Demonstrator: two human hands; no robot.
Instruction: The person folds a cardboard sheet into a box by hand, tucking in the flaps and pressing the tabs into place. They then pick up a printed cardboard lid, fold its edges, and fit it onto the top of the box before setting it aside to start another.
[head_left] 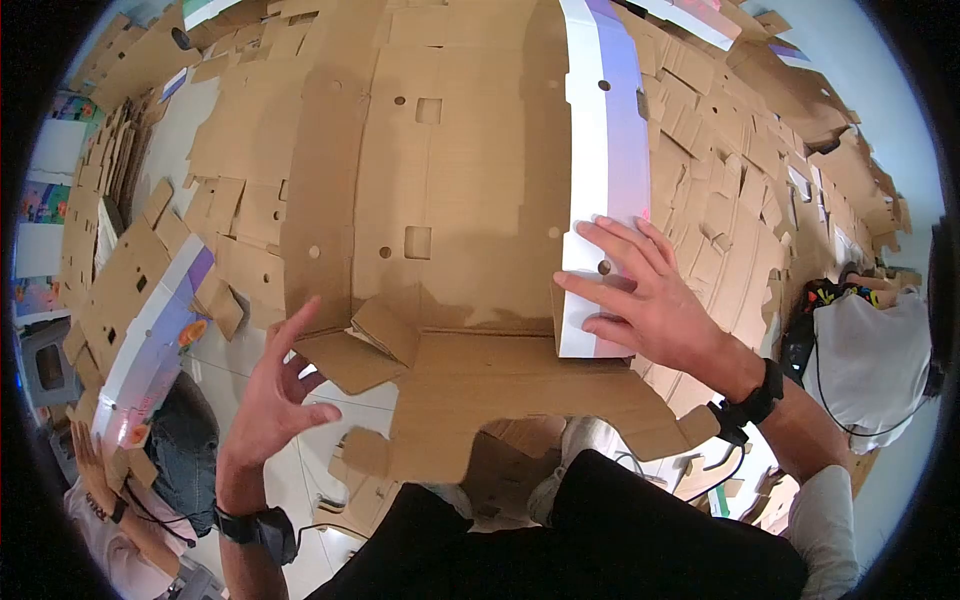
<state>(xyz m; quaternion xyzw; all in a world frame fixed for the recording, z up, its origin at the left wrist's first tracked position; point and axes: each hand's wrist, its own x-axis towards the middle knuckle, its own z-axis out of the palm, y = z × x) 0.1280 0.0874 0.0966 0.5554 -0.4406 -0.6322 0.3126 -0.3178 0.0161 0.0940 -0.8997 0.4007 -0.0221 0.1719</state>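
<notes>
Head view looks down on a large die-cut cardboard sheet (450, 200), brown side up, spread in front of the person and reaching down over their lap. The right hand (650, 300) lies flat, fingers spread, gripping nothing, and presses on the white printed strip (600, 150) at the sheet's right edge. The left hand (275, 395) is wide open and empty at the sheet's lower left corner, fingers fanned just beside a small flap (385, 330). Whether a fingertip touches the cardboard I cannot tell.

As for progress, the work looks barely begun. The sheet is nearly all flat, no wall stands up, and no tab sits in a slot. Only the small flap and its neighbour at the lower left are bent out of plane, and the white strip seems turned over along its crease. By that reading, the rest of the sheet's creases remain unworked.

No desk shows. Below the sheet's lower left corner there is pale tiled floor (300, 470). Beyond the sheet, heaps of flat cardboard blanks (740, 180) cover the ground on every side. Left of the sheet, another person's hand (88, 455) rests by a printed blank (150, 340). Right of the sheet, someone in a white shirt (865, 350) sits close by.
</notes>
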